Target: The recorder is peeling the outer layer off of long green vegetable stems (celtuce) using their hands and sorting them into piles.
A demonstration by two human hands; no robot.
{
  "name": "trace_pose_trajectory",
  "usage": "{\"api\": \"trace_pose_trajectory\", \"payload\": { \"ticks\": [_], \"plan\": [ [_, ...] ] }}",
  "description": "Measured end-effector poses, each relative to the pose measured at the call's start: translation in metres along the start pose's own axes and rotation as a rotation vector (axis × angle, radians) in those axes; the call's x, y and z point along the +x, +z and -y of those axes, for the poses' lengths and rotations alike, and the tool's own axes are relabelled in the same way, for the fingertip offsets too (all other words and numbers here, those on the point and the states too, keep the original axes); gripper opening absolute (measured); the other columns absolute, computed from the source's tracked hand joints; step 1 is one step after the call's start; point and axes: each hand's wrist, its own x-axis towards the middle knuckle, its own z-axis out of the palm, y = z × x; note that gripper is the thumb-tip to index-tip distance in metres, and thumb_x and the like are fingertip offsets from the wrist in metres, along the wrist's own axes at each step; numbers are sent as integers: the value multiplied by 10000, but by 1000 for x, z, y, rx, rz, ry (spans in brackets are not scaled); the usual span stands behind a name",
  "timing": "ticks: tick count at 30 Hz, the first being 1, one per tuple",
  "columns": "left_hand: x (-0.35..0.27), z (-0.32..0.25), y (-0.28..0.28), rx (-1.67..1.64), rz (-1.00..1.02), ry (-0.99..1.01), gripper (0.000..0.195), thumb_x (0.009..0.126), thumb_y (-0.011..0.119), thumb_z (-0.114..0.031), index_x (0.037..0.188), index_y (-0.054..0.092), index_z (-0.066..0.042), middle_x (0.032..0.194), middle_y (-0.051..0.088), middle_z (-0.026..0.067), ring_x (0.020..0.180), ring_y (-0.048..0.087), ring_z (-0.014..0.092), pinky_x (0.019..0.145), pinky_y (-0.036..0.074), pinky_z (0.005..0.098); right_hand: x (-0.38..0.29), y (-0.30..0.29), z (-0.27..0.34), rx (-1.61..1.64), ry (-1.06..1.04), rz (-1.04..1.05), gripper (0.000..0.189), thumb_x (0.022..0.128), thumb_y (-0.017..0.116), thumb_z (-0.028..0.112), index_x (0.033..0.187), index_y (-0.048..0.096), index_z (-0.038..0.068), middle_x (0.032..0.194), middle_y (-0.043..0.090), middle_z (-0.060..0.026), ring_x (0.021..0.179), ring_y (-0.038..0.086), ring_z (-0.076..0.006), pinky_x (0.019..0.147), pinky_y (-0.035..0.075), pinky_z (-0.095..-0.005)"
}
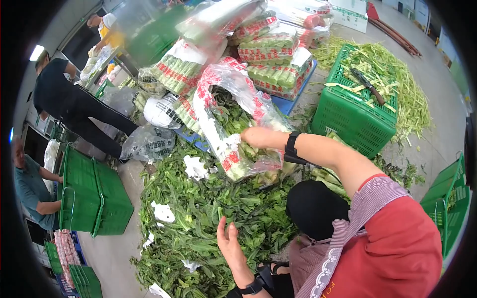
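An open clear plastic bag with red print [257, 100] holds long leafy green vegetables [238, 123] in front of me. My right hand [255, 137] reaches into the bag's opening beside a crumpled white piece [233, 141]; its fingers are hidden, so its grip cannot be told. Lower down, my left hand [230, 240] is raised with fingers apart, holding nothing, above a broad heap of loose green leaves [208, 223]. White torn scraps [163, 212] lie on the heap. Both wrists wear black bands.
Filled vegetable bags [275, 70] are stacked on a blue pallet [285, 104]. A knife [367, 85] lies among trimmings on an upturned green crate [354, 115]. At left, a person handles green crates [95, 197]; another person in dark clothes [59, 85] bends over, and a third stands farther back.
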Motion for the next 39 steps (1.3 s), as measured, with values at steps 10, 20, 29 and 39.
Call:
{"api": "trace_pose_trajectory", "payload": {
  "ticks": [10, 20, 29, 39],
  "plan": [
    [4, 4, -29, 82, -79, -77, 460, 913, 551, -204, 1309, 428, -6, 1307, 471, 118, 1084, 529, 200, 843, 446, 307, -21, 12, 3, 3, 614, 369, 686, 612, 689, 630, 809, 671, -26, 823, 671, -151, 743, 642, -309, 649, 498, -409],
    [17, 19, -15, 126, -6, -3, 451, 900, 586, -161, 1292, 439, 7, 1238, 508, 106, 1001, 524, 131, 855, 424, 262, -15, 20, -19, 706, 710, 170, 510, 593, 727, 355, 845, 645, -80, 798, 642, -187, 707, 611, -269, 637, 484, -355],
    [7, 13, 4, 80, 72, 81, 440, 884, 597, -132, 1278, 461, 10, 1203, 533, 128, 966, 542, 149, 866, 430, 284, -85, -117, 77, 954, 641, 230, 367, 701, 705, 196, 955, 620, -54, 790, 656, -117, 703, 631, -228, 601, 504, -368],
    [-13, 11, 21, -776, 175, 48, 341, 956, 485, -235, 1237, 417, -54, 1146, 549, 107, 1085, 533, 214, 891, 447, 358, -118, -93, 222, 747, -31, 933, 549, 761, 717, 372, 1092, 518, -19, 981, 628, -105, 856, 600, -182, 750, 483, -341]
  ]
}}
